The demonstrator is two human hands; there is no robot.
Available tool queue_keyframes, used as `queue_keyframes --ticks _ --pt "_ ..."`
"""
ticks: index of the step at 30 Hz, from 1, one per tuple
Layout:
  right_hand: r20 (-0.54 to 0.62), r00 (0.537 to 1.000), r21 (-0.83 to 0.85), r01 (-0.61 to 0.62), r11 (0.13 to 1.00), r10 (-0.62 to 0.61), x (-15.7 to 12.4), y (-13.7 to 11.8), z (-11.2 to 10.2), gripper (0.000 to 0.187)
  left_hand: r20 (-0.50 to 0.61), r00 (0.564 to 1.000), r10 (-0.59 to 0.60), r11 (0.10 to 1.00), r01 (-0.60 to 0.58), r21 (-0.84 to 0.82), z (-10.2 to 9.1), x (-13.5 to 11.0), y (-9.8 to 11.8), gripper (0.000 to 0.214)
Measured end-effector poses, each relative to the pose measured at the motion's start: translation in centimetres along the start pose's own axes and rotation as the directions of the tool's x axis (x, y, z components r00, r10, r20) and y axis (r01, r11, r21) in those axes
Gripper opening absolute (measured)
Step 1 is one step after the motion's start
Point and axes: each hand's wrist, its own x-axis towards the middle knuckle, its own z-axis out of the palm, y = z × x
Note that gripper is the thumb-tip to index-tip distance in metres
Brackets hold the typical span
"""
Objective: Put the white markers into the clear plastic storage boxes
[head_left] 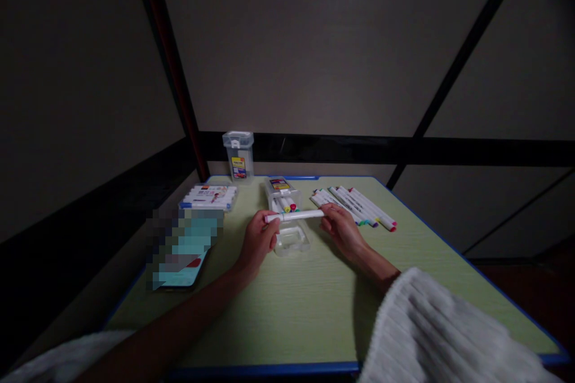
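A white marker (302, 215) is held level above the table between both hands. My left hand (259, 238) pinches its left end, where a light purple tip shows. On its right end, the fingers of my right hand (342, 226) are closed. Just behind the marker lies a clear plastic case (275, 192) on its side, with several markers in it, yellow and red ends facing me. Its open lid (293, 246) rests on the table below the marker. To the right, several white markers (359, 206) with coloured ends lie side by side.
An upright clear case (239, 158) stands at the back left. In front of it lies a flat clear box of white markers (209, 197). A phone (182, 276), partly pixelated, lies at the left edge of the light green table (287, 323). Walls rise behind and to the left.
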Motion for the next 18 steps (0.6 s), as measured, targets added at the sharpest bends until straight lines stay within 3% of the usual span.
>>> queue_keyframes --ticks 8,18 --pt "0.01 1.0 -0.056 0.006 0.998 -0.006 -0.43 0.14 0.01 0.033 -0.015 1.0 0.024 0.999 -0.023 0.049 0.13 -0.32 0.26 0.024" --pt "0.014 1.0 -0.003 0.001 1.0 -0.001 -0.04 0.18 -0.2 0.019 -0.02 1.0 0.0 0.999 0.0 0.042 0.07 -0.38 0.29 0.027"
